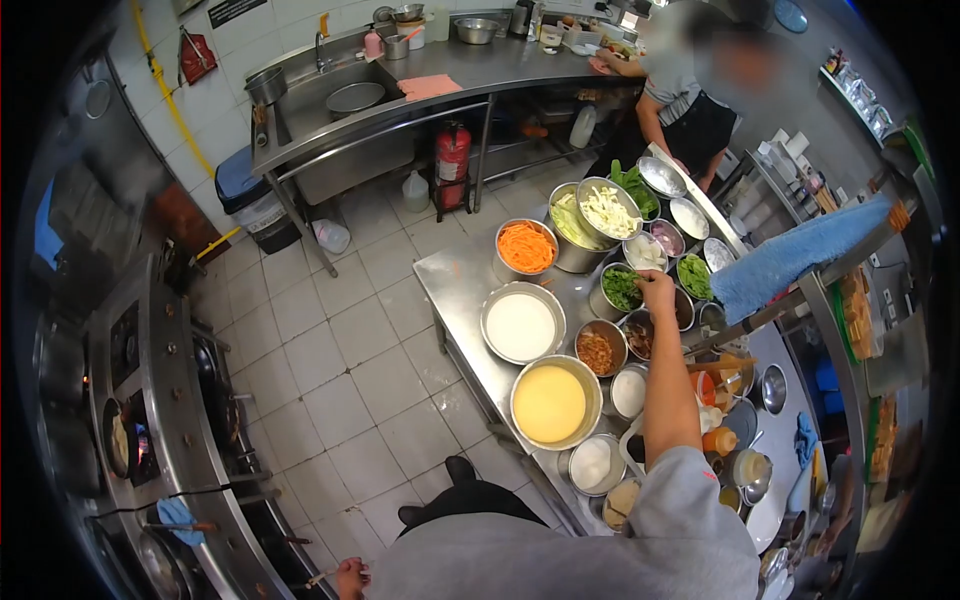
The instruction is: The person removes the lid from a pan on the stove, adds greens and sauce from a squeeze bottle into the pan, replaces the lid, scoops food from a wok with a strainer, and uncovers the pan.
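My right hand point(656, 289) reaches over a metal pot of chopped green leaves point(620, 288), fingertips pinched together at the edge of the greens. Beside that pot stand a pot of shredded carrot point(526, 247), a pot of white liquid point(521, 323), a pot of brown shreds point(598, 351) and a large pot of yellow liquid point(549, 402). Low at the bottom edge, my left hand point(352, 578) is closed around a thin, light-coloured utensil point(322, 577); its far end is hard to make out. The left hand hangs near the stove side, apart from the pots.
At left a stove point(165, 440) carries a pan point(120, 440) over a flame. A co-worker point(690, 100) stands at the far counter point(515, 75). A fire extinguisher point(452, 160) and a bin point(255, 195) are below it. A blue towel point(800, 255) hangs at right.
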